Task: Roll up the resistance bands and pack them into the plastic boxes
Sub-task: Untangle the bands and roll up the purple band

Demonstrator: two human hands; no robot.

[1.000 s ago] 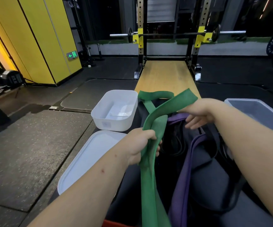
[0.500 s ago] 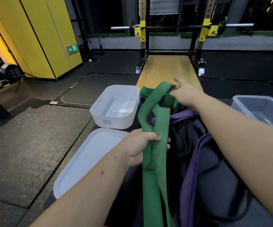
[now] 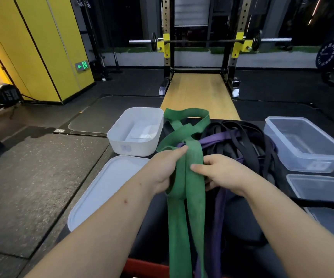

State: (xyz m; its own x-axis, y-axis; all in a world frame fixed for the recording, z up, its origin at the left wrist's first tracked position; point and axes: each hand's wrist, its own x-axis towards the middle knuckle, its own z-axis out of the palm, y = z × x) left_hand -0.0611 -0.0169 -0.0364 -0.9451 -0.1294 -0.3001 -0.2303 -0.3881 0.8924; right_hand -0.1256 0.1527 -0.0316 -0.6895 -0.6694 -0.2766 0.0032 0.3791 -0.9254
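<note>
A wide green resistance band (image 3: 186, 199) runs from the bottom of the view up to a crossed loop at the far end of the dark surface. My left hand (image 3: 165, 169) grips its left strand, thumb lying along the top. My right hand (image 3: 221, 171) holds the right strand from the other side, thumb pressed on the band. A purple band (image 3: 220, 137) and several black bands (image 3: 240, 141) lie tangled behind and under the green one. A white plastic box (image 3: 136, 131) stands empty at the left. A clear plastic box (image 3: 302, 145) stands at the right.
A white lid (image 3: 104, 189) lies in front of the white box. A second clear container or lid (image 3: 322, 189) sits at the right edge. Beyond are a wooden platform (image 3: 200, 95), a squat rack with barbell (image 3: 204, 40), yellow lockers (image 3: 41, 47) and dark rubber floor.
My right hand has come back from the far loop of the green band and now holds the band beside my left hand. The loop lies flatter on the pile.
</note>
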